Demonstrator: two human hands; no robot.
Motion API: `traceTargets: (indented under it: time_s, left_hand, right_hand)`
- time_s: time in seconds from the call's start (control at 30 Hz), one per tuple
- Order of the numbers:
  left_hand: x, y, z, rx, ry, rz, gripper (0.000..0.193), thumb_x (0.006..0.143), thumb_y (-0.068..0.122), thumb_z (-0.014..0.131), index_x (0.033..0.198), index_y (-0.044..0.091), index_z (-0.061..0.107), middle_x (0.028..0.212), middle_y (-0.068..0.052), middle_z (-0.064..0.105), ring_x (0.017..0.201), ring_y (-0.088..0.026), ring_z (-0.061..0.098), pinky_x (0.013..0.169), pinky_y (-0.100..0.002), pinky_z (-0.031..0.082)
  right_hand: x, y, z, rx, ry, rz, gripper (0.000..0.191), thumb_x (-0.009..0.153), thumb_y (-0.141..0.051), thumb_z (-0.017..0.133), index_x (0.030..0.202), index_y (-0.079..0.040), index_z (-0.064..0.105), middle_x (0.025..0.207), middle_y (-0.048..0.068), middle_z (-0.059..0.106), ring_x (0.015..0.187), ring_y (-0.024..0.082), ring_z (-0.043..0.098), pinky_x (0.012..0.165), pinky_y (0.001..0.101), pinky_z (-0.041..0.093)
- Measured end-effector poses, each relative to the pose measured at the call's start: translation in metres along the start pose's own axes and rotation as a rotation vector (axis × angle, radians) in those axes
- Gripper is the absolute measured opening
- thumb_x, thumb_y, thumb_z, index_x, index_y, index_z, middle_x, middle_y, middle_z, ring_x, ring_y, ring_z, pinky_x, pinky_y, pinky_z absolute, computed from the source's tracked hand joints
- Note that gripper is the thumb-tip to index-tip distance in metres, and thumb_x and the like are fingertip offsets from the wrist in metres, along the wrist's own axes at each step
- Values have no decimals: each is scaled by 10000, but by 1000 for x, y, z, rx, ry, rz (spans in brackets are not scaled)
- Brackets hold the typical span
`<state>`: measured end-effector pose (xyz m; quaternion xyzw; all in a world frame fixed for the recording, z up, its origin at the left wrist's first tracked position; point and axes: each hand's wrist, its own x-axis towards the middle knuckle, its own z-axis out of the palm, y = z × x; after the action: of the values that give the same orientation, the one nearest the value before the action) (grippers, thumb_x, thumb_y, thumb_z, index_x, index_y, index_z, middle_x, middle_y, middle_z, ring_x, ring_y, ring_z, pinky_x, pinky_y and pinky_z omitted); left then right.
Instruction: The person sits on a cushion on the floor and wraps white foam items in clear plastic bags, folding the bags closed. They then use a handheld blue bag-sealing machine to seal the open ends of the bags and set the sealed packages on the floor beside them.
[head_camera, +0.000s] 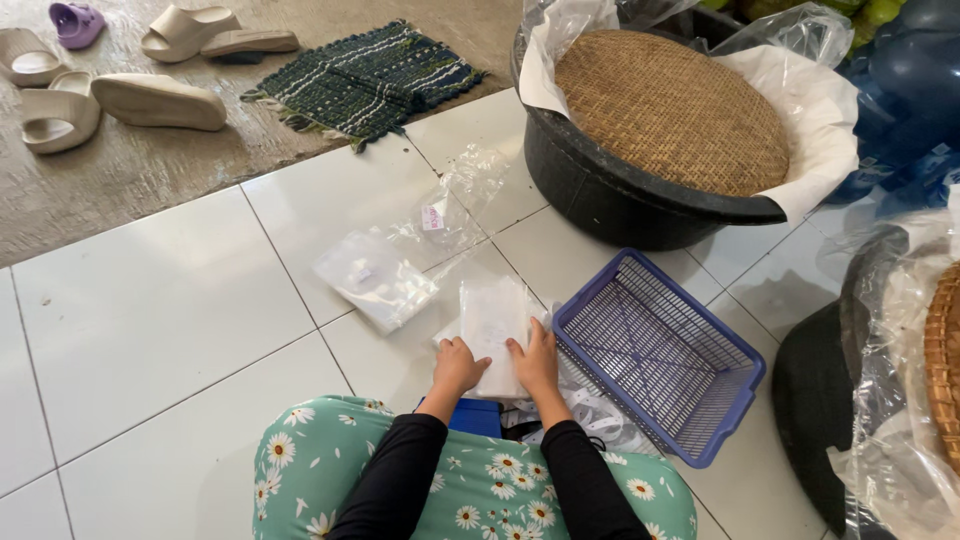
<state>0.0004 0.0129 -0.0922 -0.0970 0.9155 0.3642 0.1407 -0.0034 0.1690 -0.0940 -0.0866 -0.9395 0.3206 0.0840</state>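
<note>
Hands working stack of clear plastic bags (492, 330) on white tiled floor (150, 300), just in front of knees. Left hand (457, 364) lying flat, fingers together, pressing stack's near left edge; right hand (535, 362) doing same at near right edge, neither pinching. Stack sitting just beside purple mesh basket (655, 355), empty. Looser bags (375, 278) lying farther out on tiles. Judgement: keeping both palms down evenly, squaring edges before lifting, since slick film is prone to sliding and fanning.
</note>
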Motion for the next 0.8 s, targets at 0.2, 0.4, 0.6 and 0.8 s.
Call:
traceTargets:
  time_s: [0.2,0.4,0.6,0.8]
  left_hand:
    - [13,18,-22,-66,361,203,764,840,352,778,1445,27,443,1442,-187,494,1291,-391,510,1016,-506,457]
    - [101,76,-55,79,293,487,589,984,479,540,1414,76,528,1449,-137,557,1390,-351,454,1142,-620,287]
    - [137,97,-42,350,-205,250,741,1034,650,232,1368,117,625,1431,-166,570,1366,-375,483,1178,-615,248]
    - [136,94,-31,358,-223,260,787,1030,656,225,1164,88,752,1235,-164,712,1208,-370,636,1037,-510,475]
  right_hand:
    - [-6,7,-4,-10,105,17,588,910,-378,721,1323,-11,519,1291,269,568,1220,443,529,1018,494,431]
    - [-53,17,-38,-156,-662,-275,210,849,-128,583,921,-37,758,986,217,725,952,386,696,859,461,550]
    - [-75,27,0,-305,-884,-529,208,757,-20,590,915,-16,725,989,226,713,963,425,664,825,489,531]
    - [-79,47,20,-400,-839,-488,134,764,-11,593,834,16,704,949,259,695,939,441,675,813,496,546]
